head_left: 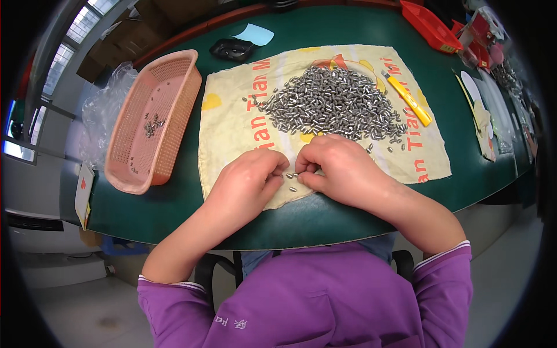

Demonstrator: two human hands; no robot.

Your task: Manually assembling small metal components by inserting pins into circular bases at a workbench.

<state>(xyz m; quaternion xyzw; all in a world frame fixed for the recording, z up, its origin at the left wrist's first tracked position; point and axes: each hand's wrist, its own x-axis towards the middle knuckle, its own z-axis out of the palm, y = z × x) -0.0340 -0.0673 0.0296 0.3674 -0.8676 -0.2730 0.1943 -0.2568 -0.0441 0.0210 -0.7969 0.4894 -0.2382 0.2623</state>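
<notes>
On a pale yellow printed cloth [229, 124] lies a large heap of small silvery, pointed oval metal pieces [333, 101]. My left hand [246, 177] rests at the cloth's near edge, thumb and fingers curled together; what is between them is too small to make out. Facing it closely, my right hand [339, 165] has its thumb and forefinger pinched at a small metal piece [295, 174]. Another loose metal piece [293, 189] lies on the cloth just below the fingertips. The near side of the heap is partly hidden behind my right hand.
A pink perforated plastic basket [184, 110] with a few metal pieces stands left, beside a clear plastic bag [104, 110]. A yellow utility knife [409, 101] lies right of the heap. Farther back are a black bundle [232, 50], light blue paper [255, 34] and a red tray [426, 24].
</notes>
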